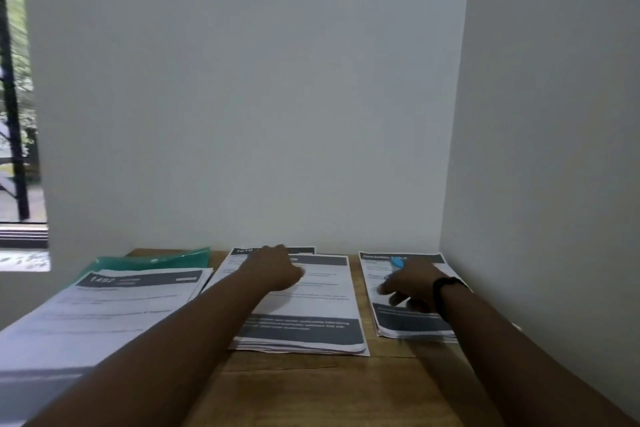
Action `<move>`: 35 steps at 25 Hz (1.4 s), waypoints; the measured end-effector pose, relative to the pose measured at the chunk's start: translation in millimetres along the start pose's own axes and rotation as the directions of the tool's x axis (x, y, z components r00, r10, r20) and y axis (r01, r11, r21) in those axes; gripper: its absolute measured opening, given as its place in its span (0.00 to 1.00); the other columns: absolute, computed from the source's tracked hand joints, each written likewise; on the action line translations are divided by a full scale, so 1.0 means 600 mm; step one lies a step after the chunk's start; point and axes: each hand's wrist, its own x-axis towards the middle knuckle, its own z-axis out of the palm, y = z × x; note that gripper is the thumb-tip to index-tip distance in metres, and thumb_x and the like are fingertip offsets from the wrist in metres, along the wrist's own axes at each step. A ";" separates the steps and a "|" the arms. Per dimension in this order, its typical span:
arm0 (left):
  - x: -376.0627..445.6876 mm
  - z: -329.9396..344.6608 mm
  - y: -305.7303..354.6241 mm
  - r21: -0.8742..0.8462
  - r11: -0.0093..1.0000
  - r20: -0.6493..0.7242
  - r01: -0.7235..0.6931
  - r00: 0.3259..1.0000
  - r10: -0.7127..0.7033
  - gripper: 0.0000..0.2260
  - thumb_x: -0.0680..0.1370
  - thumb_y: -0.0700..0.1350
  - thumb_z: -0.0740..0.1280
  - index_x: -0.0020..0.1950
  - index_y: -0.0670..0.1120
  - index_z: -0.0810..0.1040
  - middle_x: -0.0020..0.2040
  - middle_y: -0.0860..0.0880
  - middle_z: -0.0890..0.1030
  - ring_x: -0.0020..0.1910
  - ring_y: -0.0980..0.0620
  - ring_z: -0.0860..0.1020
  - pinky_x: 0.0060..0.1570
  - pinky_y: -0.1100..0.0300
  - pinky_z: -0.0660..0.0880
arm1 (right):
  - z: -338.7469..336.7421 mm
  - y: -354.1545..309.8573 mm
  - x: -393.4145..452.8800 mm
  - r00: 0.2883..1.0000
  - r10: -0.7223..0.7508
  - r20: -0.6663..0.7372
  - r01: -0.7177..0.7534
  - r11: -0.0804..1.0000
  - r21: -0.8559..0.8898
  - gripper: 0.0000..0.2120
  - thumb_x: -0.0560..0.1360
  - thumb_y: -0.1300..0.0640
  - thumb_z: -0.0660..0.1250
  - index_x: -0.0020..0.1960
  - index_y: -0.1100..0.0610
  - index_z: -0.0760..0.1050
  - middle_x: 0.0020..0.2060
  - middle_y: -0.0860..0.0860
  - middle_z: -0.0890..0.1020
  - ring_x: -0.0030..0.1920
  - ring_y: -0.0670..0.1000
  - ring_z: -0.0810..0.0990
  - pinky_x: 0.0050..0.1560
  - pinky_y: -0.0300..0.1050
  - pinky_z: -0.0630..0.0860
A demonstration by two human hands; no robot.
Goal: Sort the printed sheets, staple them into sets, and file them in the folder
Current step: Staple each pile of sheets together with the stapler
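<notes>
Left hand (277, 267) lay on the upper part of the middle pile (301, 305); its grip could not be told, fingers hidden. Right hand (408, 284) rested with fingers spread on the right pile (408, 322), a blue object (397, 263), perhaps the stapler, just beyond them. Left pile (104, 315) overlapped the green folder (152, 262). Judged step: sorting done, stapling next. Walls closed the desk (311, 388) at back and right; free room lay only toward the front edge.

left stack (104, 308) header: "1492", white on dark band
middle stack (298, 305), back sheet header: "1610", rest hidden by the hand
right stack (405, 298) header: "DRESSING", next word partly hidden
body text: too blurred to read
</notes>
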 end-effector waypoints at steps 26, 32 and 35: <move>-0.013 -0.024 -0.092 -0.661 0.700 0.098 0.271 0.956 -0.278 0.08 0.79 0.36 0.61 0.56 0.35 0.74 0.48 0.39 0.79 0.45 0.42 0.79 0.36 0.59 0.73 | 0.112 -0.031 -0.004 0.997 -0.079 -0.006 0.079 0.991 0.107 0.11 0.69 0.64 0.72 0.48 0.64 0.73 0.43 0.57 0.81 0.39 0.54 0.80 0.39 0.46 0.79; -0.031 -0.079 -0.062 -0.794 0.606 -0.097 0.052 0.973 -0.211 0.14 0.82 0.38 0.60 0.66 0.33 0.73 0.61 0.37 0.78 0.50 0.41 0.80 0.36 0.66 0.73 | 0.029 -0.004 -0.029 0.974 -0.080 0.213 -0.026 0.892 0.451 0.10 0.71 0.55 0.74 0.46 0.60 0.78 0.27 0.51 0.77 0.19 0.45 0.64 0.18 0.33 0.60; -0.040 -0.065 -0.002 -0.916 0.401 -0.063 0.015 0.981 -0.181 0.14 0.83 0.38 0.58 0.68 0.38 0.72 0.57 0.40 0.79 0.37 0.50 0.78 0.26 0.65 0.74 | -0.045 0.013 -0.031 0.985 -0.097 0.143 0.007 0.848 0.529 0.08 0.72 0.59 0.72 0.47 0.62 0.77 0.28 0.52 0.74 0.18 0.44 0.63 0.16 0.32 0.59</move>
